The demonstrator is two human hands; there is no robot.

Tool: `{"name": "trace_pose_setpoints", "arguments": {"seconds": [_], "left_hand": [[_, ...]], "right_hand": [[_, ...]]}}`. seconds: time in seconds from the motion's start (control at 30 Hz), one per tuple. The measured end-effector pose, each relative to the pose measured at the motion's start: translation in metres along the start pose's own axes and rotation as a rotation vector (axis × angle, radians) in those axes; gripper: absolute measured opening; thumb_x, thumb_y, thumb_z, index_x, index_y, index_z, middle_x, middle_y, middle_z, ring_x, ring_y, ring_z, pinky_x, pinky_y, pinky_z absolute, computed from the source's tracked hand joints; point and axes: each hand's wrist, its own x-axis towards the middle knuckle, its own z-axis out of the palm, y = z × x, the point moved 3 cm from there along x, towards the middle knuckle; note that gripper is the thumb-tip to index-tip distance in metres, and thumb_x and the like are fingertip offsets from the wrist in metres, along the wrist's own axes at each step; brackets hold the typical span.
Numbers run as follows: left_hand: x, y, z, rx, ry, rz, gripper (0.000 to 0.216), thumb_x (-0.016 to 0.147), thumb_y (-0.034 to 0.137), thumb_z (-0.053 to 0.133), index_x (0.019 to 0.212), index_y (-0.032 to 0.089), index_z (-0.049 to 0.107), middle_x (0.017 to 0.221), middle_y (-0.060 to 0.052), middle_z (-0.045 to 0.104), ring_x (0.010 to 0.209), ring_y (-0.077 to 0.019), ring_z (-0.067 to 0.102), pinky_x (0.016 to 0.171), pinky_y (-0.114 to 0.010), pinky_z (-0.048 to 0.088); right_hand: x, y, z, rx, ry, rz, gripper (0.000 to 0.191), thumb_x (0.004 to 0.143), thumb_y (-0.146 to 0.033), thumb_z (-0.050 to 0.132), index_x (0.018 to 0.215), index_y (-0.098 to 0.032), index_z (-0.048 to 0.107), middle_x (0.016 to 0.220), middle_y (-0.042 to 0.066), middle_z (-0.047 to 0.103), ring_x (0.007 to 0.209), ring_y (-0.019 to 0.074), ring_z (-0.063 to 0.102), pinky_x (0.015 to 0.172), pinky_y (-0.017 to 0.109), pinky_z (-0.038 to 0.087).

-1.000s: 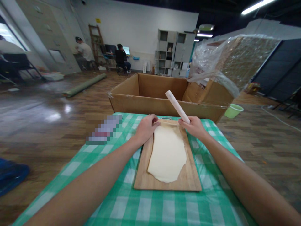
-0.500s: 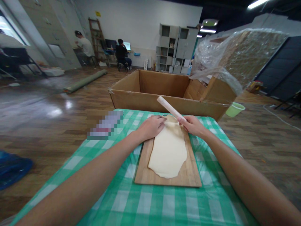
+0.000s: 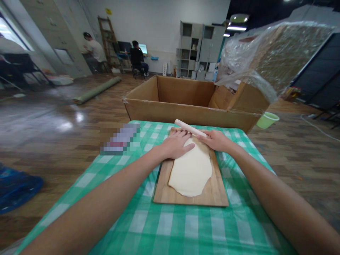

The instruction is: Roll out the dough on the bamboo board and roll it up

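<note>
A flattened sheet of pale dough (image 3: 190, 171) lies on a wooden cutting board (image 3: 166, 193). My left hand (image 3: 176, 144) rests flat with fingers spread over the upper left of the dough, its fingertips close to the rolling pin. The light wooden rolling pin (image 3: 187, 126) lies slantwise across the far end of the board. My right hand (image 3: 214, 140) grips its right end, fingers wrapped round it. The far edge of the dough is partly covered by my hands and the pin.
A green checked cloth (image 3: 138, 219) covers the table. A blurred-out item (image 3: 120, 140) lies at its left edge. Beyond stands a large cardboard box (image 3: 186, 109), with plastic-wrapped material (image 3: 287, 56) and a green bucket (image 3: 267, 120) to the right. Two people sit farther back.
The rolling pin has come down from its raised tilt to lie lower and flatter over the board's far end. My left hand's fingers have spread out and the thumb has moved over the dough.
</note>
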Motion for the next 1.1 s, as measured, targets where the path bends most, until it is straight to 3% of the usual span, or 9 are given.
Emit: {"name": "trace_pose_setpoints", "arguments": {"seconds": [0.1, 0.17, 0.23, 0.3, 0.4, 0.6, 0.73, 0.93, 1.1], "left_hand": [[-0.001, -0.002, -0.002, -0.01, 0.021, 0.007, 0.067, 0.103, 0.059, 0.04, 0.151, 0.013, 0.051, 0.16, -0.019, 0.048, 0.151, -0.0336, 0.039, 0.124, -0.051, 0.026], [-0.001, -0.008, -0.009, -0.045, 0.089, 0.01, 0.052, 0.1, 0.05, 0.047, 0.137, 0.018, 0.065, 0.146, -0.014, 0.063, 0.139, -0.0313, 0.054, 0.119, -0.047, 0.034], [-0.002, -0.02, -0.025, -0.115, 0.268, -0.074, 0.032, 0.098, 0.037, 0.05, 0.109, 0.021, 0.075, 0.117, -0.009, 0.077, 0.113, -0.0262, 0.069, 0.106, -0.041, 0.046], [-0.005, -0.034, -0.044, -0.189, 0.549, -0.212, 0.027, 0.096, 0.027, 0.048, 0.088, 0.02, 0.073, 0.093, -0.006, 0.076, 0.091, -0.022, 0.07, 0.09, -0.036, 0.052], [-0.01, -0.039, -0.061, -0.214, 0.812, -0.258, 0.021, 0.095, 0.023, 0.048, 0.087, 0.019, 0.067, 0.092, -0.007, 0.071, 0.091, -0.0216, 0.066, 0.086, -0.034, 0.052], [-0.005, -0.015, -0.027, 0.025, 0.385, -0.116, 0.037, 0.104, 0.037, 0.042, 0.126, 0.018, 0.065, 0.132, -0.013, 0.066, 0.128, -0.0262, 0.058, 0.114, -0.042, 0.042], [-0.003, -0.013, -0.012, 0.137, 0.265, -0.147, 0.06, 0.108, 0.048, 0.03, 0.153, 0.013, 0.048, 0.157, -0.015, 0.052, 0.151, -0.0306, 0.04, 0.126, -0.048, 0.027], [0.004, -0.013, -0.015, 0.138, 0.162, -0.207, 0.071, 0.108, 0.055, 0.023, 0.16, 0.01, 0.037, 0.162, -0.016, 0.046, 0.151, -0.0335, 0.042, 0.123, -0.048, 0.032], [0.016, -0.025, -0.013, 0.084, 0.05, -0.287, 0.071, 0.107, 0.057, 0.019, 0.159, 0.014, 0.041, 0.158, -0.016, 0.051, 0.138, -0.0377, 0.055, 0.113, -0.053, 0.042]], "right_hand": [[0.001, 0.001, -0.001, 0.029, -0.001, -0.017, 0.055, 0.105, -0.059, 0.043, 0.146, -0.028, 0.063, 0.114, 0.007, 0.08, 0.1, 0.0291, 0.074, 0.08, 0.031, 0.05], [0.002, 0.003, -0.002, 0.026, 0.012, -0.001, 0.054, 0.106, -0.06, 0.039, 0.136, -0.026, 0.07, 0.109, 0.007, 0.08, 0.097, 0.0283, 0.073, 0.075, 0.03, 0.048], [0.003, 0.006, -0.005, -0.019, 0.038, 0.043, 0.058, 0.107, -0.061, 0.034, 0.117, -0.023, 0.077, 0.098, 0.008, 0.08, 0.089, 0.0272, 0.073, 0.069, 0.029, 0.044], [0.002, 0.005, -0.007, -0.074, 0.052, 0.064, 0.063, 0.108, -0.06, 0.029, 0.101, -0.021, 0.078, 0.09, 0.008, 0.078, 0.083, 0.0258, 0.072, 0.066, 0.029, 0.04], [-0.001, -0.004, -0.008, -0.15, 0.037, 0.028, 0.062, 0.11, -0.057, 0.026, 0.098, -0.022, 0.076, 0.09, 0.009, 0.078, 0.084, 0.0253, 0.071, 0.068, 0.03, 0.038], [-0.004, -0.016, 0.0, -0.324, 0.042, 0.017, 0.051, 0.109, -0.056, 0.031, 0.113, -0.02, 0.066, 0.093, 0.011, 0.076, 0.086, 0.0273, 0.07, 0.07, 0.032, 0.038], [-0.001, -0.011, 0.009, -0.363, 0.114, -0.013, 0.049, 0.112, -0.049, 0.024, 0.12, -0.018, 0.061, 0.116, 0.014, 0.072, 0.108, 0.0277, 0.065, 0.089, 0.034, 0.041], [0.01, -0.001, 0.018, -0.487, 0.109, -0.055, 0.06, 0.112, -0.051, 0.017, 0.137, -0.015, 0.058, 0.126, 0.018, 0.066, 0.121, 0.0314, 0.055, 0.104, 0.042, 0.036], [0.023, 0.006, 0.018, -0.557, -0.054, -0.182, 0.055, 0.113, -0.041, 0.016, 0.139, -0.018, 0.058, 0.133, 0.017, 0.065, 0.119, 0.0322, 0.056, 0.102, 0.046, 0.037]]}}
